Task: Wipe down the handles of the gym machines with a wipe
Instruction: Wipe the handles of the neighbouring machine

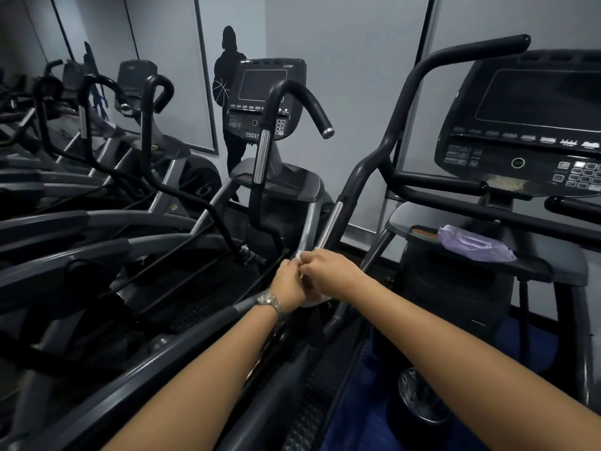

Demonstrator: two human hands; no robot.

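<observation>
The person's two forearms were bare along their whole visible length, from the lower edge of the view up to the wrists. A silver-toned wristwatch (269,301) sat on the left wrist, with what looked like a metal link band, its face too blurred to read. The left hand (287,281) and right hand (325,268) were bare as well.

White wipe (313,300) — low on slanted chrome handle (330,224)

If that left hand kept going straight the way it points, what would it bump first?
Probably the right hand, touching it at the wipe; past that, the chrome handle bar. Depth is unclear.
</observation>
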